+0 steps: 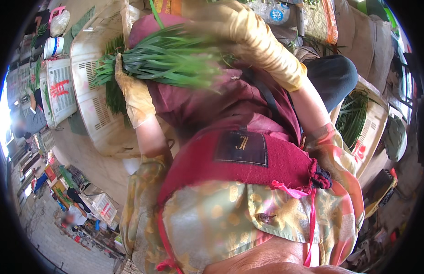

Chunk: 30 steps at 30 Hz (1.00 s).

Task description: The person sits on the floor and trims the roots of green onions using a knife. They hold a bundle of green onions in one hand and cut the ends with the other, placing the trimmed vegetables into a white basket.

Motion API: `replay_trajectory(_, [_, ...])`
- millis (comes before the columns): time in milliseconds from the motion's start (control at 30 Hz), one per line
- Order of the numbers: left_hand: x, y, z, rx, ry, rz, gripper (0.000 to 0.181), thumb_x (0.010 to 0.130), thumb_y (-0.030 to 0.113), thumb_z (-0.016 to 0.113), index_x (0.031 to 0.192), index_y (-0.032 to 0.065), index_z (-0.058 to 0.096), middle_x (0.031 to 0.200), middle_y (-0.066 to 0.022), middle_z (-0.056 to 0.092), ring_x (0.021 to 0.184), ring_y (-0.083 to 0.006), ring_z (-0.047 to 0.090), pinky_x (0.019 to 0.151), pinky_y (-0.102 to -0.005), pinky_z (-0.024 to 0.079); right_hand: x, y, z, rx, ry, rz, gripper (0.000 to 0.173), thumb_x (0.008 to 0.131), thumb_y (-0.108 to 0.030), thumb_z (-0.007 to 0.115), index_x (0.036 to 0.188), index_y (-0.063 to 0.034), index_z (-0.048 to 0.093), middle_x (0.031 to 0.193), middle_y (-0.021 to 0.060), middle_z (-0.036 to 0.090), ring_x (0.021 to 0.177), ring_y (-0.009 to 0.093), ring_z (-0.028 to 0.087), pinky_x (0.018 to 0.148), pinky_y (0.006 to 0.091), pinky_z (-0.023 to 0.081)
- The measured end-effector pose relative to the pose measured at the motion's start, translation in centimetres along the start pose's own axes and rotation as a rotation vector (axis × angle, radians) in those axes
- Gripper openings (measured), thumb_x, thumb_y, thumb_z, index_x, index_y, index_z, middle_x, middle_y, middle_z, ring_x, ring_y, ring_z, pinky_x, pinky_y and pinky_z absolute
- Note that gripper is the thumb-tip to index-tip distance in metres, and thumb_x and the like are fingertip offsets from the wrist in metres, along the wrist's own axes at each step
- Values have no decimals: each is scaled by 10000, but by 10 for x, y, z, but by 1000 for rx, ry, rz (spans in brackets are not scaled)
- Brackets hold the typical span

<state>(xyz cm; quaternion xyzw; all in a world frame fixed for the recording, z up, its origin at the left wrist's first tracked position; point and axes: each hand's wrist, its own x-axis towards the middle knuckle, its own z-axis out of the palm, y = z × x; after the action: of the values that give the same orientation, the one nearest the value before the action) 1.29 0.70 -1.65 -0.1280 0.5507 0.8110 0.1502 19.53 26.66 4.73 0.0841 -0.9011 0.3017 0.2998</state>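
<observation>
My left hand (129, 84), in a yellowish rubber glove, grips a bunch of long flat green leaves (164, 60), likely garlic chives. The bunch lies crosswise over my maroon apron (205, 92), its cut-looking ends toward the left and its blurred leaf tips toward the right. My right hand (225, 22), gloved the same way, is above the leaf tips. Motion blurs its fingers, so I cannot tell whether it holds anything. More leaves (116, 96) hang in the cream plastic crate (90, 72) behind my left hand.
To the right, another cream crate (368, 133) contains green leaves (352, 116). Sacks (278, 17) lie at the top. A white bucket (53, 48) stands on a crate (59, 87) with red writing at left. Other people (33, 116) are farther left.
</observation>
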Motion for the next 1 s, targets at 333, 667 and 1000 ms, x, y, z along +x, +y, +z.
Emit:
replay_trajectory(333, [4,1,-1,-96,-85,-25,302,933,302,582,1104,53,604,1013,-64,668,915,-199,618,845,-384,517,-6,-1,28,456,63,87,252,808,-142,702,1059,-116,719,962,57,674,948,216,624,838,344,500])
replay_trajectory(667, [13,-3,-3,-177,-147,47,269,951,206,559,1161,39,570,1008,-82,665,913,-172,629,838,-341,524,-15,-18,28,1205,149,602,149,829,-41,689,959,32,690,1049,89,674,936,163,639,831,295,537])
replay_trajectory(1000, [22,-4,-3,-180,-126,49,260,936,160,572,1162,32,573,1041,-131,664,936,-208,647,847,-353,541,-20,-11,29,475,203,717,155,878,-83,585,997,-37,673,831,14,677,785,197,661,716,306,543])
